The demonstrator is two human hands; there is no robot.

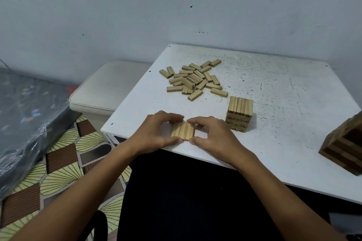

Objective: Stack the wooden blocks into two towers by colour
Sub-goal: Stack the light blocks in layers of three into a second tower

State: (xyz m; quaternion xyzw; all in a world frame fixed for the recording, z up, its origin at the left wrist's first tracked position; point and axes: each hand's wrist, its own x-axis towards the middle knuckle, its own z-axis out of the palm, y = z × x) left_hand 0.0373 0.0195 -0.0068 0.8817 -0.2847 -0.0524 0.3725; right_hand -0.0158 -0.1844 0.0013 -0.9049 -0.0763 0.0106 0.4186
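A white table point(274, 88), its top speckled with dark flecks, filled the right and middle of the view and stood against a pale wall point(98, 6). To its left lay a dark plastic-wrapped bundle point(29, 119) over a patterned floor point(58, 172), and a cream cushioned stool point(109, 86) stood just beside the table's left edge. At the far right edge of the table stood a tower of dark and light wooden blocks point(344, 146), partly cut off by the frame. A loose heap of light wooden blocks point(194, 79) was scattered toward the back of the table, some lying across others. Nearer the person and right of centre stood a short light tower point(239, 114), several layers high, with numbers printed on the block ends. The left hand point(156, 133) and the right hand point(213, 135) both rested at the near edge of the table, their fingers and thumbs curled in from either side around a flat row of light blocks point(183, 131). That row lay on the table between the hands, the blocks side by side and touching; fingertips pressed its far edge and thumbs its near edge. It sat near the short light tower, to that tower's left, and well apart from the scattered heap.
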